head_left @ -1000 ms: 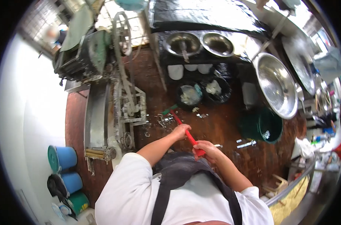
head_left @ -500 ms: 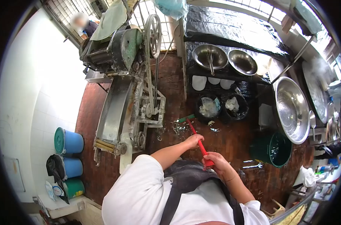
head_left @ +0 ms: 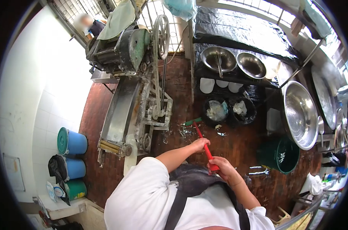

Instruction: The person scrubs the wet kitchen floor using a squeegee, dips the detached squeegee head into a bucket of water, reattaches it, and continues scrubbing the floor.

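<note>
A red-handled tool [head_left: 206, 147] with a green head [head_left: 192, 121] reaches from my waist to the brown floor. My left hand [head_left: 200, 145] is wrapped round the middle of the red handle. Closed on the handle's near end is my right hand [head_left: 222, 168], closer to my body. The green head lies on the floor among small pale scraps [head_left: 187, 131], just left of a black bin [head_left: 215, 111] with rubbish in it.
A roller machine [head_left: 122, 50] with a metal chute stands at left. Blue lidded buckets [head_left: 77, 142] line the left wall. At right are a green tub [head_left: 279, 153] and a large steel bowl [head_left: 300, 115]. A second black bin [head_left: 243, 110] holds rubbish. Another person [head_left: 96, 27] is at top left.
The view has swung left, so the surroundings sit further right and lower than a second ago. Both hands keep their hold on the red handle.
</note>
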The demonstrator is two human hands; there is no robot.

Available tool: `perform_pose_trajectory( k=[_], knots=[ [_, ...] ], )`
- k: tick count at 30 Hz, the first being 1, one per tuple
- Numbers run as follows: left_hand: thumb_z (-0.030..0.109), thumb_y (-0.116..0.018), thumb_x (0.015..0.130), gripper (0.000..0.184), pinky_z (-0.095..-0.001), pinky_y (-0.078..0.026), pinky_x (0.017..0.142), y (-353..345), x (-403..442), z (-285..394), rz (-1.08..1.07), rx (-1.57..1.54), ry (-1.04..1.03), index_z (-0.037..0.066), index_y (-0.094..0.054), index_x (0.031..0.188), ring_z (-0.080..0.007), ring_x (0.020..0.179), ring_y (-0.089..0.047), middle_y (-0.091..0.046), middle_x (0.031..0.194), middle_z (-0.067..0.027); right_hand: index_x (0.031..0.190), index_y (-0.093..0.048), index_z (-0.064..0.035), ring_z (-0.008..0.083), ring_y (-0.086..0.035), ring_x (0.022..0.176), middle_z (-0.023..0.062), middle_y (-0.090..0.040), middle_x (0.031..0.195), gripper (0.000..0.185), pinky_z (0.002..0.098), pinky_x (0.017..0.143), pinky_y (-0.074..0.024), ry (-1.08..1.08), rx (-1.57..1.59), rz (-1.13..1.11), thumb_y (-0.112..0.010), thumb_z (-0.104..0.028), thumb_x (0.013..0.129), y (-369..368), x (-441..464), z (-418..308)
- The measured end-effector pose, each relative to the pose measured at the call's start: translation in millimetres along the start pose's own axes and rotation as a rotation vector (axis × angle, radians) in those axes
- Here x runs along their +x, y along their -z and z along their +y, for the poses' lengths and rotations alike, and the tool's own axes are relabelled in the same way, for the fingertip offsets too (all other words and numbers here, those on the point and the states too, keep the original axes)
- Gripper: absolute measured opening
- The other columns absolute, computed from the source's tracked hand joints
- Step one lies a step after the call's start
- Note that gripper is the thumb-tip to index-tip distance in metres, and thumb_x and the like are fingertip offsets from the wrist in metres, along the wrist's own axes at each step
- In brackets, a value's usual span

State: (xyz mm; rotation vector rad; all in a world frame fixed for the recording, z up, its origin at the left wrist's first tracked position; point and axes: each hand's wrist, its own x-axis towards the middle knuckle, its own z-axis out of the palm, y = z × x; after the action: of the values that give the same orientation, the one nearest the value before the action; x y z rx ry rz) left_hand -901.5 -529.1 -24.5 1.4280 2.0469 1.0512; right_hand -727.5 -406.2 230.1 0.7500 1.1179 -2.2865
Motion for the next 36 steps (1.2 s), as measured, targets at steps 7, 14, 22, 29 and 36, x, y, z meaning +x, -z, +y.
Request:
perform_pose_trajectory(
  k=[7,14,22,29,36],
  knots=[
    [0.007,-0.079,0.064,0.035,-0.0445,-0.053,0.081,-4,-1,-3,0.016,0.011,-0.025,0.010,-0.063,0.094,-0.0360,0.090,-0.064,-0.065,0.089,-0.0121,0.103,-0.062,-0.0014,0.0174,-0.065,0.072,0.0077,-0.065,0.086,0.018,0.0370,0.064,-0.0593,0.010,0.004,0.009,-0.062,-0.018,0.095,1,0,5],
    [0.007,-0.079,0.064,0.036,-0.0446,-0.053,0.082,0,-1,2,0.003,0.020,-0.016,0.010,-0.062,0.095,-0.0362,0.093,-0.064,-0.065,0.091,-0.0118,0.105,-0.062,-0.0008,0.0182,-0.065,0.074,0.0079,-0.065,0.087,0.019,0.0371,0.064,-0.0590,0.011,0.007,0.007,-0.063,-0.018,0.095,1,0,4],
    [0.007,-0.081,0.064,0.039,-0.0442,-0.053,0.080,9,4,3,-0.008,-0.046,0.020,0.008,-0.064,0.099,-0.0356,0.092,-0.065,-0.066,0.092,-0.0133,0.105,-0.062,-0.0033,0.0172,-0.065,0.076,0.0064,-0.064,0.087,0.022,0.0364,0.064,-0.0587,-0.027,-0.009,0.046,-0.065,-0.022,0.095,3,6,-1],
    [0.002,-0.066,0.076,0.024,-0.0419,-0.053,0.084,24,19,15,-0.044,-0.053,0.010,0.006,-0.067,0.100,-0.0341,0.094,-0.066,-0.068,0.095,-0.0138,0.098,-0.062,-0.0057,0.0164,-0.064,0.063,0.0046,-0.062,0.079,0.036,0.0347,0.061,-0.0587,0.071,0.109,0.105,-0.058,-0.041,0.101,7,8,5],
    [0.005,-0.071,0.072,0.014,-0.0431,-0.053,0.081,4,48,30,-0.130,0.060,-0.069,0.009,-0.071,0.085,-0.0347,0.089,-0.066,-0.068,0.088,-0.0116,0.114,-0.062,-0.0100,0.0138,-0.063,0.062,0.0026,-0.061,0.077,0.039,0.0300,0.059,-0.0558,0.252,0.309,0.287,-0.051,-0.046,0.103,25,-23,31]
  ],
)
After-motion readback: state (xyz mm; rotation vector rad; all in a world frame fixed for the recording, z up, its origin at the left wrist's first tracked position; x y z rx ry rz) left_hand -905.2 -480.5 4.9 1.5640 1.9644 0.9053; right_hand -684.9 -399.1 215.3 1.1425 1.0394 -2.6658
